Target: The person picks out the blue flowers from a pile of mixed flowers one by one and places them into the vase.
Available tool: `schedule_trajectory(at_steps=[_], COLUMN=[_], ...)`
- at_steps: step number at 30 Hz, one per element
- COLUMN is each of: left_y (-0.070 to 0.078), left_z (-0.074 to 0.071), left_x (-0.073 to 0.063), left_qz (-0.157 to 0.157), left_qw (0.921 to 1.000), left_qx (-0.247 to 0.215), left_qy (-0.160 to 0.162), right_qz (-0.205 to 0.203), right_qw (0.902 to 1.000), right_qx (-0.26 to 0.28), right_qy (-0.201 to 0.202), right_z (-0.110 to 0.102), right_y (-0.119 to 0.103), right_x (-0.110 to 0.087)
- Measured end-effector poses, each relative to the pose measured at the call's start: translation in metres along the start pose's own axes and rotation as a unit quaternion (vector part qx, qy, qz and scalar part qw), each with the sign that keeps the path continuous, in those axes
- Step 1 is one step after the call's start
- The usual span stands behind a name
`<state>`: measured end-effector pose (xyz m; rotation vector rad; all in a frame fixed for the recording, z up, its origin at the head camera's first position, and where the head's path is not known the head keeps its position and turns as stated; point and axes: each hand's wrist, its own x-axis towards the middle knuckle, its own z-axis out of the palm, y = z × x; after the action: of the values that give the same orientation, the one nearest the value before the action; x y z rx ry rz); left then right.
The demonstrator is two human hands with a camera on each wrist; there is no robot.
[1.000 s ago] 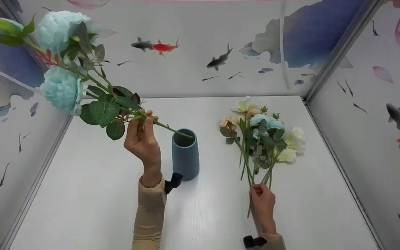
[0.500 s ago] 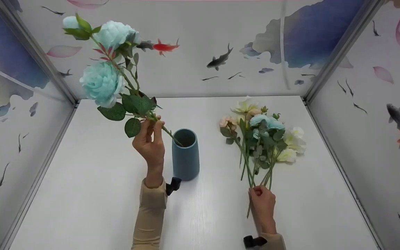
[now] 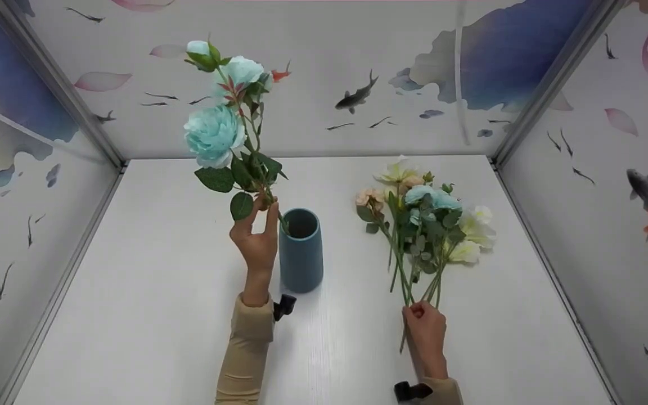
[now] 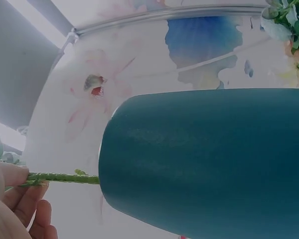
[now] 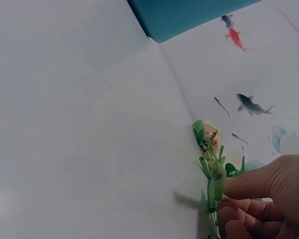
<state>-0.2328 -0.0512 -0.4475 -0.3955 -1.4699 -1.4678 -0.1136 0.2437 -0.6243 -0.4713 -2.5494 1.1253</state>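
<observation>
L hand point(image 3: 255, 242) has its grip pinched, thumb vs. fingertips, on the green stem of a lt-blue flower spray point(image 3: 214, 135), just below the leaves; spray is held approx. upright, tilted a bit L at the top, w/ 2 full blooms, 1 bud, a small red sprig & dk green leaves; its stem slants down to the L side of the mouth of a blue vase point(image 3: 301, 259); lower end looks just inside the rim; L wrist view has the stem running to the rim & out of sight behind it; vase stands upright on the white tabletop point(image 3: 352, 337), near the L hand & apart from the R; R hand point(image 3: 426, 332) has its grip pinched on stems of a mixed flower bunch point(image 3: 433, 236), toward their lower ends; exact no. of stems held, can't tell; bunch lies on the R side of the tabletop, heads twd the back wall point(image 3: 313, 34), w/ peach, pale yellow & lt-blue blooms; tan sleeves point(image 3: 245, 349) on both arms, blk clip point(image 3: 284, 306) at L wrist.
</observation>
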Motion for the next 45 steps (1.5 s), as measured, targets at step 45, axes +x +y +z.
schedule_trajectory(at_steps=[45], left_y=[0.025], left_z=[0.005], left_x=[-0.025], left_qz=[-0.048], left_qw=[0.9916], left_qx=[0.103], left_qy=[-0.061], right_qz=[0.021], right_qw=[0.9973], right_qx=[-0.053], right_qy=[-0.046], right_z=[-0.001], right_y=[-0.007], right_x=[0.003])
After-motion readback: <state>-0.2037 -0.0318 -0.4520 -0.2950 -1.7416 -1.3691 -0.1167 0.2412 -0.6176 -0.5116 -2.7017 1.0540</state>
